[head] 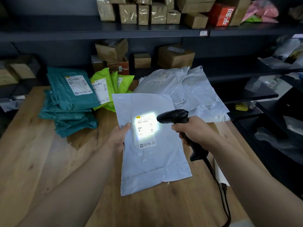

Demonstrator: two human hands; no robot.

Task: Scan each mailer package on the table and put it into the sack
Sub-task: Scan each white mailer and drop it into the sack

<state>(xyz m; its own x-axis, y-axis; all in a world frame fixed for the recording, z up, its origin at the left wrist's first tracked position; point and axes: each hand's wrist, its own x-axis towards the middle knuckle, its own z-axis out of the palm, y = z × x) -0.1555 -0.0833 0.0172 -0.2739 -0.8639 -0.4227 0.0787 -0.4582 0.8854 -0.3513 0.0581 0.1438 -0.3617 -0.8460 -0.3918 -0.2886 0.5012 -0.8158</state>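
Mid-scan: left hand [118, 136] pinches a grey mailer [152, 161] by its edge above the worktop [41, 153]; right hand [193, 130] grips the barcode scanner [177, 117], beam on the label [146, 126]; teal [72, 95], green [106, 89] and grey stacks [185, 89] remain; sack not in view.

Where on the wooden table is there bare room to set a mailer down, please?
Bare wood lies on the wooden table near left, in front of the teal plastic mailer stack. Crowded at the back: lime-green plastic mailers, white plastic mailer pile.
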